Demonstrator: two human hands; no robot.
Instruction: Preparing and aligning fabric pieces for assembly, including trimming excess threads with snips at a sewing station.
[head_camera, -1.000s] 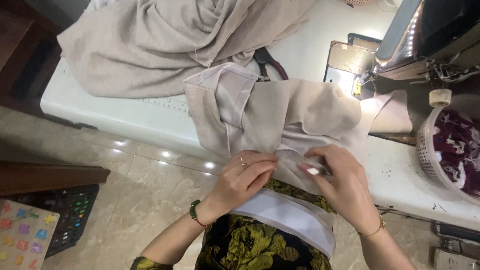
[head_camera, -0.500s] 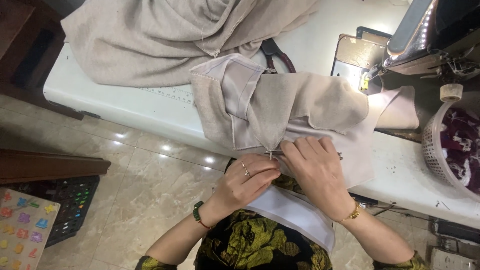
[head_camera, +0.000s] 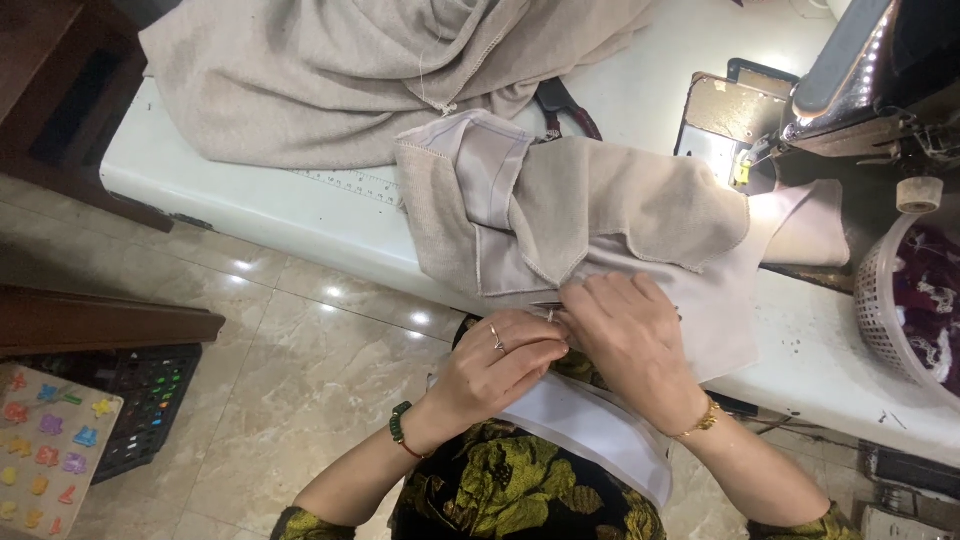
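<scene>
A beige fabric piece with a pale lining (head_camera: 560, 215) lies folded over the front edge of the white sewing table (head_camera: 250, 205). My left hand (head_camera: 500, 365), with a ring and a green bead bracelet, pinches the fabric's lower edge at the table front. My right hand (head_camera: 630, 340), wearing a gold bracelet, rests on the same edge, fingertips meeting the left hand's; a small metal tool shows between them. A white strip of cloth (head_camera: 590, 430) hangs over my lap below the hands.
A large heap of beige cloth (head_camera: 370, 70) covers the table's back left. Dark-handled scissors (head_camera: 565, 105) lie beside it. The sewing machine (head_camera: 860, 90) stands at the right, with a white basket of dark cloth (head_camera: 905, 300). A colourful puzzle board (head_camera: 50, 450) lies on the tiled floor.
Both hands have come together at the fabric's lower edge, and the right hand has turned palm down over it. The view has shifted slightly.
</scene>
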